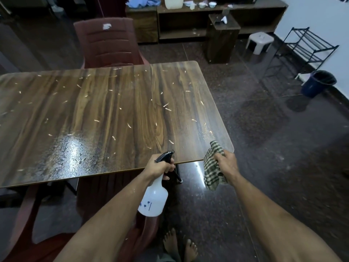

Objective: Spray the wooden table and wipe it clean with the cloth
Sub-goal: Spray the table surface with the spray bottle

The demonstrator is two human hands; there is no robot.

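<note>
The wooden table [105, 114] fills the left and middle of the head view, strewn with small pale scraps; a wet, speckled patch shines near its front edge. My left hand [160, 166] grips the neck of a white spray bottle [154, 199] with a black trigger head, held at the table's front right edge, nozzle pointing over the tabletop. My right hand [227, 163] holds a green-and-cream checked cloth [212, 170] just off the table's front right corner; the cloth hangs down below the hand.
A maroon plastic chair [107, 42] stands at the table's far side; another maroon chair [22, 214] is tucked under the near side. Dark shelving [188, 21], a white stool [259, 41], a black wire rack [306, 48] and a blue bin [319, 83] line the right. My bare feet [179, 244] stand on dark tiles.
</note>
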